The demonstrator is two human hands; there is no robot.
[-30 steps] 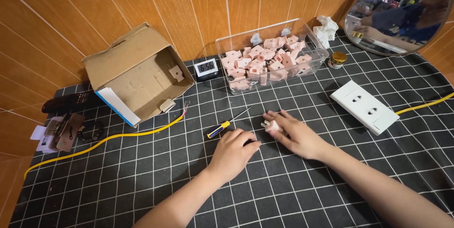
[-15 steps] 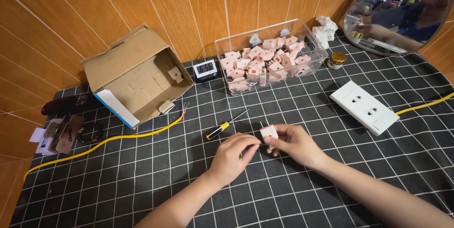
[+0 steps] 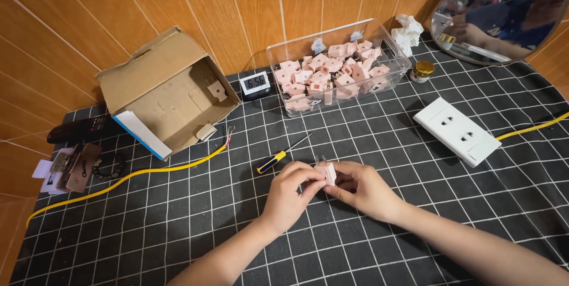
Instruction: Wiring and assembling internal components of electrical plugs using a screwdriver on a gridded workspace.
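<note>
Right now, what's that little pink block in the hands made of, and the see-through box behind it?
The little pink block, pinched between the left hand and right hand, looks like matte moulded plastic: smooth faces, even colour. The see-through box seems to be glossy clear plastic, since the pink pieces show through its walls; glass can't be ruled out.

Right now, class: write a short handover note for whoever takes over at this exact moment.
Left hand: fingertips pinch the small pink part.
Right hand: grips the same part from the other side, above the mat.
Nearby: screwdriver lies on the black grid mat; clear tub holds more pink parts; white socket plate sits to the right.
Done: one part is picked out and held.
Left: tub remains well filled.
</note>
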